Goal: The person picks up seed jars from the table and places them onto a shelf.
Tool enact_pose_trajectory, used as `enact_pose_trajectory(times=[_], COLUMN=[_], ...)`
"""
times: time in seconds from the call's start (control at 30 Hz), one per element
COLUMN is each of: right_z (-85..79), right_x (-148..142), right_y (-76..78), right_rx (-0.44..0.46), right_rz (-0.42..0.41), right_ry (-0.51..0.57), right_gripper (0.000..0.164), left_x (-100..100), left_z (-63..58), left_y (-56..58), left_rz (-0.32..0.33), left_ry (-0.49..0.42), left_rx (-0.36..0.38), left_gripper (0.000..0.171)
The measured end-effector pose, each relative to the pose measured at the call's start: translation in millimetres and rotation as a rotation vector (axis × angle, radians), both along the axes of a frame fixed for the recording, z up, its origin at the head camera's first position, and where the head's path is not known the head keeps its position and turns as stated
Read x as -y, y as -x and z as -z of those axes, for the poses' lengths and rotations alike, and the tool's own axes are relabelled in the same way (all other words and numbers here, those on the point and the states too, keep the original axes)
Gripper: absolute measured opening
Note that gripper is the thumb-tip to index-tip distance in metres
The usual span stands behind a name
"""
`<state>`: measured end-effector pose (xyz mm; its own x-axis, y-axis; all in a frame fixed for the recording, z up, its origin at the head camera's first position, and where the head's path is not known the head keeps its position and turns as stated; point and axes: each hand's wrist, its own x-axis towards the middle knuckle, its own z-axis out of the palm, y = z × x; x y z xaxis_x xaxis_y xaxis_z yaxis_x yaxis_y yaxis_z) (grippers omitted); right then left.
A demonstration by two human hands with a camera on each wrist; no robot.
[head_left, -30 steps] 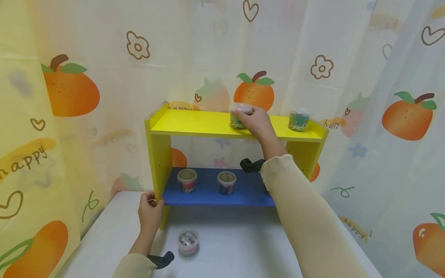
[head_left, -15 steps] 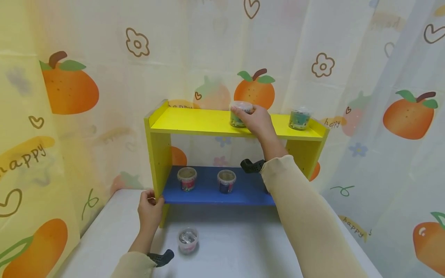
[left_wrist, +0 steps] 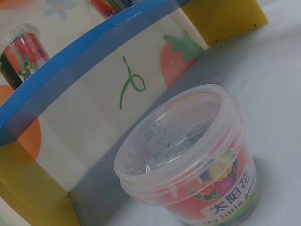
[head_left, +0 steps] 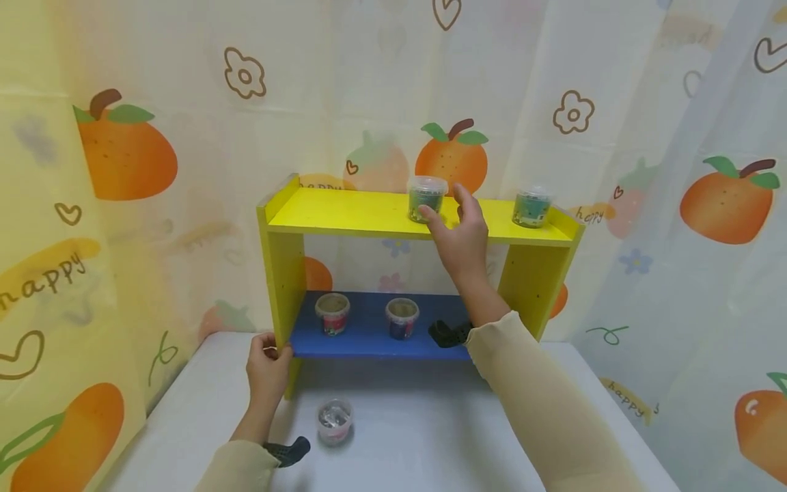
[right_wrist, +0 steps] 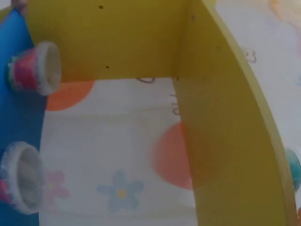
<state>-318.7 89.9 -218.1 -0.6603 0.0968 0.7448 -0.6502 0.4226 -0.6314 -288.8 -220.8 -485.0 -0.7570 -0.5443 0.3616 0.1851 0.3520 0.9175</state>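
A clear-lidded small tub with a green label (head_left: 425, 199) stands upright on the yellow top board of the small shelf (head_left: 350, 212). Right beside it is my right hand (head_left: 461, 239), thumb and fingers spread apart, the thumb overlapping the tub's lower front; contact cannot be told. My left hand (head_left: 268, 365) grips the shelf's left side panel at the height of the blue board, its fingers curled, the thumb at the front edge. On the white table near the left wrist sits an open clear tub with a red label (left_wrist: 188, 160), with a crinkled clear wrapper inside.
Another green-labelled tub (head_left: 531, 206) stands at the top board's right end. On the blue board (head_left: 363, 342) are a red-labelled tub (head_left: 333, 316) and a dark-labelled tub (head_left: 402, 319). A fruit-patterned curtain hangs behind and at both sides.
My right hand has let go of the green-labelled tub and drawn slightly down and back from it, fingers spreading. The tub stays on the top board. My left hand keeps its grip.
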Motion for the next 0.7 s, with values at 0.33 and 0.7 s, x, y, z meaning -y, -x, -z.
enact_pose_trajectory(times=[0.33, 0.7], right_z=[57.9, 161.8], right_x=[10, 51], right_y=[-27.3, -65.4], right_rx=[-0.150, 0.001], right_rz=[-0.045, -0.271], right_ry=[0.055, -0.013], right_gripper=[0.068, 0.069], left_x=[0, -2], left_z=[2.6, -0.8], left_y=[-2.6, -4.4], left_rz=[0.000, -0.011], left_ry=[0.005, -0.001], left_rx=[0.007, 0.000], left_gripper=[0.028, 0.026])
